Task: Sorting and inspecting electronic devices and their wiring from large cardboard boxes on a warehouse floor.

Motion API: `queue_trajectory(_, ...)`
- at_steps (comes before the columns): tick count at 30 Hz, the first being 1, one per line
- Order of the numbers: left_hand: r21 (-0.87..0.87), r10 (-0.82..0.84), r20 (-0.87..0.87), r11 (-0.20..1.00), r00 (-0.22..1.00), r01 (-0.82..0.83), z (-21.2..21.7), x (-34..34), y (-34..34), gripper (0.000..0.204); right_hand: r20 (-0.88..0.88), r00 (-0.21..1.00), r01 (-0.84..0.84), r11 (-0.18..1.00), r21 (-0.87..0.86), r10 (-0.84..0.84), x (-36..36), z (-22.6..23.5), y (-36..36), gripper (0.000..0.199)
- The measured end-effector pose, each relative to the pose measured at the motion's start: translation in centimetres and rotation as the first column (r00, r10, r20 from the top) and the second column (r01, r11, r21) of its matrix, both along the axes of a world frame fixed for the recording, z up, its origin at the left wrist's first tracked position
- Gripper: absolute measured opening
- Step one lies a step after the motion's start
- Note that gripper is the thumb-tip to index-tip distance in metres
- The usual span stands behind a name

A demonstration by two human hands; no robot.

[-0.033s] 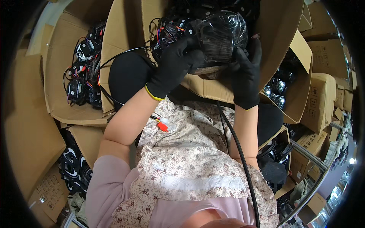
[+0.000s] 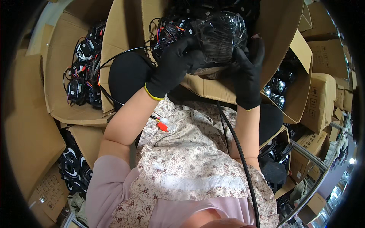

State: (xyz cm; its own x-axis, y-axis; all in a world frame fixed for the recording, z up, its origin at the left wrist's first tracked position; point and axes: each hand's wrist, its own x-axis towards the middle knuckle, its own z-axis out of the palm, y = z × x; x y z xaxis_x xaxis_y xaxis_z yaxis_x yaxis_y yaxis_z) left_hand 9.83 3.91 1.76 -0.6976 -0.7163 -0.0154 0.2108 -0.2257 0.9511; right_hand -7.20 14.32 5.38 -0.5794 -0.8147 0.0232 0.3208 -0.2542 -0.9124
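A black bundle wrapped in glossy clear plastic [image 2: 224, 36] is held up over the rim of the cardboard box [image 2: 213, 89] in front of me. My left hand [image 2: 175, 64], in a black glove with a yellow cuff edge, grips the bundle's lower left side. My right hand [image 2: 248, 76], gloved in black too, is at its lower right corner. There the thumb lies against the plastic, while the fingers stretch upward and apart beside it. Behind the left hand, black modules with coloured wires [image 2: 173, 30] fill part of the box.
On the left stands another carton [image 2: 57, 98] of wired black modules [image 2: 78, 89]. To the right, an open box holds plastic-wrapped items [image 2: 279, 87], with stacked cartons [image 2: 319, 98] beyond. A black cable [image 2: 243, 155] hangs over my apron; a red connector [image 2: 162, 127] lies on my lap.
My right hand has shifted slightly to the right, its fingers a little farther from the bundle. My left hand stays on the bundle.
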Motion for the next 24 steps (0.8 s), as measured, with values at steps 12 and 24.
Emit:
queue_trajectory(12,0.135,-0.152,-0.034,0.979,0.988,0.155,2.1,-0.3,1.4,0.027,-0.955,0.185,-0.347,0.925,0.156,0.231,-5.9,5.4,-1.9,0.083)
queue_trajectory(24,-0.032,-0.169,0.098,0.984,0.981,0.173,1.2,-0.1,-0.2,0.026,-0.691,0.593,-0.549,0.835,0.029,0.413,-7.3,2.4,-5.6,0.07)
